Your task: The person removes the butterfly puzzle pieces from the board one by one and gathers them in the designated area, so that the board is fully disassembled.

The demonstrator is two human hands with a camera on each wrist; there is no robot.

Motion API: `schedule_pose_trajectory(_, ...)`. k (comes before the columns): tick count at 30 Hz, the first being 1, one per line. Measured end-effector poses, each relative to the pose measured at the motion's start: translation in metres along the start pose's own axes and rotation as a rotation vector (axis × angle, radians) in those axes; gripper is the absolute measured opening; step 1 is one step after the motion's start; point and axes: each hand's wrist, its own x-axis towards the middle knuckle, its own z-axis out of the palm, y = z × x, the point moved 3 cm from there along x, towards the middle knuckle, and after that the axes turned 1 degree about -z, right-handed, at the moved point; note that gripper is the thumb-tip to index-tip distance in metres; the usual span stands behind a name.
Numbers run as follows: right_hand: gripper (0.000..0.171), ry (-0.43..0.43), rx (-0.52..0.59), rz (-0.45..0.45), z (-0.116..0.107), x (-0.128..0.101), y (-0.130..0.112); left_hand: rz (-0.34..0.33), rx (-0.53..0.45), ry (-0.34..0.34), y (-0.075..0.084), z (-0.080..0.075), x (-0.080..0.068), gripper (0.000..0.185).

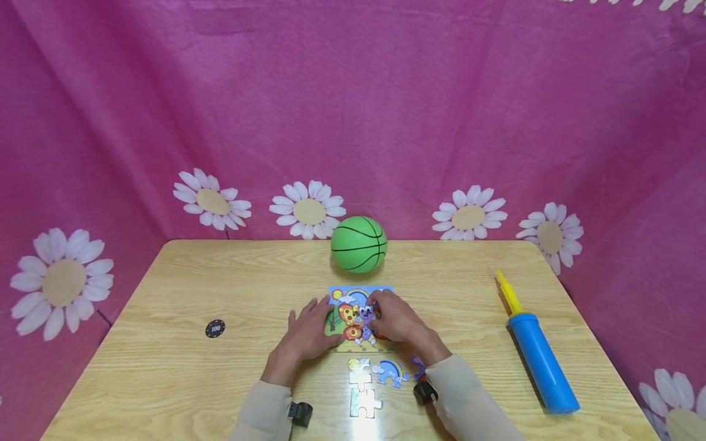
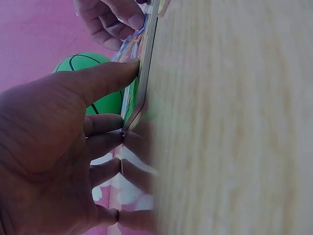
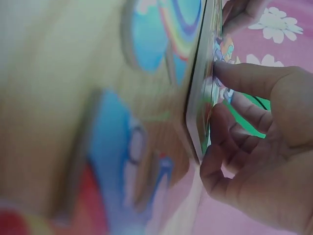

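While the wooden table (image 1: 220,288) fills the head view, leftmost on it is a small black chip (image 1: 215,329) marked 100, well apart from everything else. Left hand (image 1: 309,334) lies flat, fingers straight and relaxed, grasping nothing; fingertips press the left edge of the puzzle board (image 1: 358,297), thumb (image 2: 105,78) against its rim in the left wrist view. Board sits mid-table, just in front of the green ball (image 1: 359,244). Right hand (image 1: 399,321) rests on the board's right half, fingers bent and pressing down on the picture; right wrist view shows fingertips (image 3: 222,73) touching the surface, but I cannot tell if they pinch a piece. Loose puzzle pieces (image 1: 375,383) lie just nearer the person, between the sleeves. Far right: blue pump (image 1: 540,361) with yellow nozzle, lying flat, well apart.
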Motion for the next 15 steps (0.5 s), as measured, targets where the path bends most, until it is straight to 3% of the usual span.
schedule_pose_trajectory(9,0.04,0.066,-0.014,-0.089,-0.0001,-0.0032,-0.0025,-0.004,0.0,0.002,-0.0008,-0.0004,-0.0006,0.072)
schedule_pose_trajectory(15,0.04,0.09,-0.029,-0.091,0.0007,-0.0016,-0.0022,-0.006,0.0,0.001,-0.002,0.0015,0.0008,0.072)
